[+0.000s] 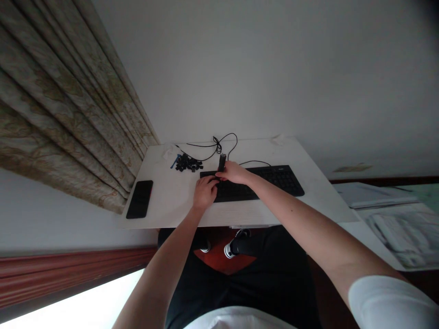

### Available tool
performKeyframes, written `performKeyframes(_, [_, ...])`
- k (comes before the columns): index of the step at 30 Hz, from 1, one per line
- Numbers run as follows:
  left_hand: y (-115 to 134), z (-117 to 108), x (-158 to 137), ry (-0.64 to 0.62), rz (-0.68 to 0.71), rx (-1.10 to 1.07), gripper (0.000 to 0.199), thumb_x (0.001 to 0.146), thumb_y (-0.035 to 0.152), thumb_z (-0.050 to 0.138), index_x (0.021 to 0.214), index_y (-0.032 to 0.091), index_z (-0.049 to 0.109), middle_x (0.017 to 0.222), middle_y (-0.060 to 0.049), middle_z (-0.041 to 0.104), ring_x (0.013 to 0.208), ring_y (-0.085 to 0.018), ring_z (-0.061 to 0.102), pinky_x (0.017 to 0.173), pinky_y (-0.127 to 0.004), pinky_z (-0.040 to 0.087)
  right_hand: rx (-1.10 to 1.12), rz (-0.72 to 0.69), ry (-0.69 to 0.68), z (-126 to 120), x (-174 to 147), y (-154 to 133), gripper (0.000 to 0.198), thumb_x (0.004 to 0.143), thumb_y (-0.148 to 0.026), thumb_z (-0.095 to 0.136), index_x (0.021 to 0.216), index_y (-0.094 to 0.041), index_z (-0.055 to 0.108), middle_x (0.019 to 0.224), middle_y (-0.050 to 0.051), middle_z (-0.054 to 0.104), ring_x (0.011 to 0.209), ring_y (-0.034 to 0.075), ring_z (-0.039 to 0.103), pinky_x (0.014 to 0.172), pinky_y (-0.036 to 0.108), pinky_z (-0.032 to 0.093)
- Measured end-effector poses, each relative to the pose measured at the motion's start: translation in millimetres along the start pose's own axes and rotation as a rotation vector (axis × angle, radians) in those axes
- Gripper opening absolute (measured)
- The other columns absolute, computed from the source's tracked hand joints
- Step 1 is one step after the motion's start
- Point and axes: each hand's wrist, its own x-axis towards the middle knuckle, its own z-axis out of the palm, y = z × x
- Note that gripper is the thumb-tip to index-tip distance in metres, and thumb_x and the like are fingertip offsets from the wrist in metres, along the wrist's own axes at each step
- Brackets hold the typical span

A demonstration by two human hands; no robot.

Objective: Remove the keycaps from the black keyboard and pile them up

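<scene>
A black keyboard [236,192] lies on the white desk, its left end under my hands. My right hand [233,172] is closed around a short black brush-like tool [222,161], held nearly upright above the left part of the keyboard; its greyish top end points away from me. My left hand [205,192] rests at the keyboard's left end, fingers bent and closed on it, close to the tool's lower end. The fingertips and the keys under them are partly hidden. Left of the keyboard lies a pile of loose black keycaps [187,162].
A thin blue item [175,161] lies beside the keycaps. The black cable [218,145] is bundled behind the keyboard. A phone [139,199] lies at the desk's left edge. Curtains [68,100] hang to the left, and a wall [240,68] rises behind the desk [178,201].
</scene>
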Motion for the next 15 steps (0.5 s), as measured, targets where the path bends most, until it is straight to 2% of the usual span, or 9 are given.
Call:
performKeyframes(6, [-3.8, 5.6, 2.5, -0.001, 0.003, -0.068, 0.029, 0.094, 0.01, 0.056, 0.113, 0.022, 0.075, 0.119, -0.008, 0.072, 0.117, -0.024, 0.063, 0.104, -0.044, 0.052, -0.223, -0.071, 0.093, 5.7, -9.4, -9.9, 0.016, 0.088, -0.026, 0.072, 0.075, -0.017, 0.072, 0.064, 0.004, 0.07, 0.064, 0.018, 0.068, 0.06, 0.025, 0.046])
performKeyframes(9, [-4.9, 5.9, 6.1, -0.011, -0.014, -0.07, 0.026, 0.097, 0.013, 0.055, 0.112, 0.021, 0.075, 0.12, -0.009, 0.071, 0.117, -0.024, 0.063, 0.104, -0.043, 0.052, -0.201, -0.074, 0.13, 8.6, -12.0, -10.0, 0.014, 0.088, -0.026, 0.073, 0.078, -0.016, 0.073, 0.065, 0.004, 0.071, 0.062, 0.017, 0.067, 0.06, 0.025, 0.045])
performKeyframes(15, [-2.1, 0.4, 18.0, -0.121, -0.04, 0.018, 0.021, 0.096, 0.019, 0.061, 0.108, 0.023, 0.077, 0.114, -0.007, 0.072, 0.108, -0.023, 0.064, 0.098, -0.041, 0.051, -0.044, -0.013, 0.143, 10.1, -12.4, 0.3, 0.018, 0.087, -0.03, 0.075, 0.077, -0.016, 0.07, 0.064, 0.004, 0.07, 0.058, 0.017, 0.067, 0.056, 0.025, 0.047])
